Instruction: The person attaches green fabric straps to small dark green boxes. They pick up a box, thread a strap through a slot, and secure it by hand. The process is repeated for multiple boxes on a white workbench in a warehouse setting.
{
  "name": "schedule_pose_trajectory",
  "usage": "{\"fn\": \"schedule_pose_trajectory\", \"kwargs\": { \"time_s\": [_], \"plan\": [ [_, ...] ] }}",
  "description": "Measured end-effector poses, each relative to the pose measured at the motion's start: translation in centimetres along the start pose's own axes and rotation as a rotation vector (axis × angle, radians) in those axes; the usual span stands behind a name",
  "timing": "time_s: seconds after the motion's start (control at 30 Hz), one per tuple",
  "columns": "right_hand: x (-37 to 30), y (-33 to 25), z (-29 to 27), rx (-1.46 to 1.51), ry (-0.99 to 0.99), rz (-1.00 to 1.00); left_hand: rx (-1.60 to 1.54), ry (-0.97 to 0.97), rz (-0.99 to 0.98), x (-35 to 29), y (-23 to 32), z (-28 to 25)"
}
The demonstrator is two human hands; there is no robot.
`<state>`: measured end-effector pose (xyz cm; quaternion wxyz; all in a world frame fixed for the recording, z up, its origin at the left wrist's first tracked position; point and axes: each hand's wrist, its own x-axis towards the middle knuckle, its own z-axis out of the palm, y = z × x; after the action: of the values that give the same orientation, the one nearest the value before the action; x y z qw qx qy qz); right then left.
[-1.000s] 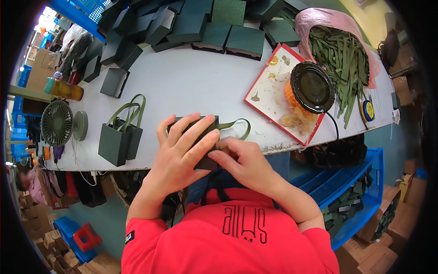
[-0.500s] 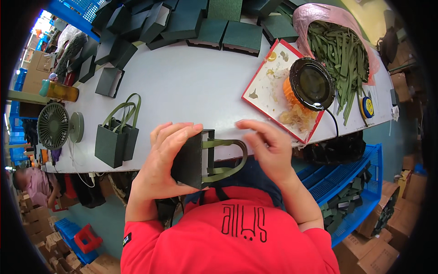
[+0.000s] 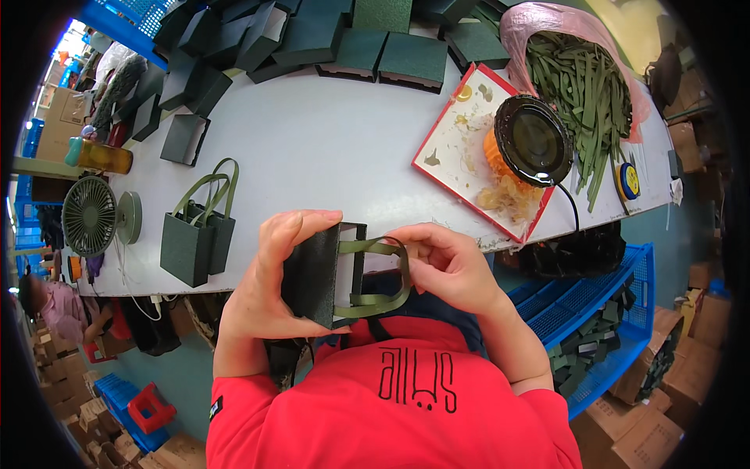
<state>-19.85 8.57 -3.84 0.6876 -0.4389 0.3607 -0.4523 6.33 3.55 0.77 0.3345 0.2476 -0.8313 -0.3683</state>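
My left hand [image 3: 269,270] wraps around a small dark green box bag [image 3: 316,273], tilted on its side with its opening toward the right. A green ribbon handle [image 3: 379,303] loops out of the opening. At the upper part of that loop, my right hand [image 3: 449,266] is closed, thumb and fingers pinching the ribbon; the fingertips partly hide the contact. Left of my hands, a similar green bag [image 3: 187,248] with upright ribbon handles stands on the white table [image 3: 312,141].
Dark green boxes [image 3: 312,39] crowd the far side. A red-edged tray [image 3: 437,133] carries an orange pot with a dark round top [image 3: 533,141]. Cut green ribbons [image 3: 578,94] fill a pink plastic bag. A fan [image 3: 90,215] stands left; a blue crate [image 3: 601,328] sits lower right.
My right hand has moved left and closed on the ribbon handle. My left hand and the box bag have shifted slightly left.
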Motion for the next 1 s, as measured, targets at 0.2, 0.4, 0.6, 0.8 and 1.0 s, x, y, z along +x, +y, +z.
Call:
{"fn": "schedule_pose_trajectory", "kwargs": {
  "time_s": [0.2, 0.4, 0.6, 0.8, 1.0],
  "plan": [
    [0.1, 0.5, 0.2, -0.046, 0.186, 0.098, -0.004, -0.015, -0.008, -0.2, -0.2, 0.0],
    [0.3, 1.1, 0.4, 0.180, 0.592, -0.159, 0.083, -0.038, 0.000, -0.8, -0.9, -0.2],
    [-1.6, 0.3, -0.9, 0.163, 0.818, -0.665, 0.128, 0.091, 0.014, -0.9, -1.2, -0.4],
    [-3.5, -0.9, 1.0, -0.481, 0.269, -0.343, 0.187, 0.110, -0.007, -0.4, -0.9, -0.4],
    [-0.4, 0.4, 2.8, -0.853, 0.089, -0.698, 0.162, 0.113, 0.024, 0.0, -0.5, 0.1]
  ]
}}
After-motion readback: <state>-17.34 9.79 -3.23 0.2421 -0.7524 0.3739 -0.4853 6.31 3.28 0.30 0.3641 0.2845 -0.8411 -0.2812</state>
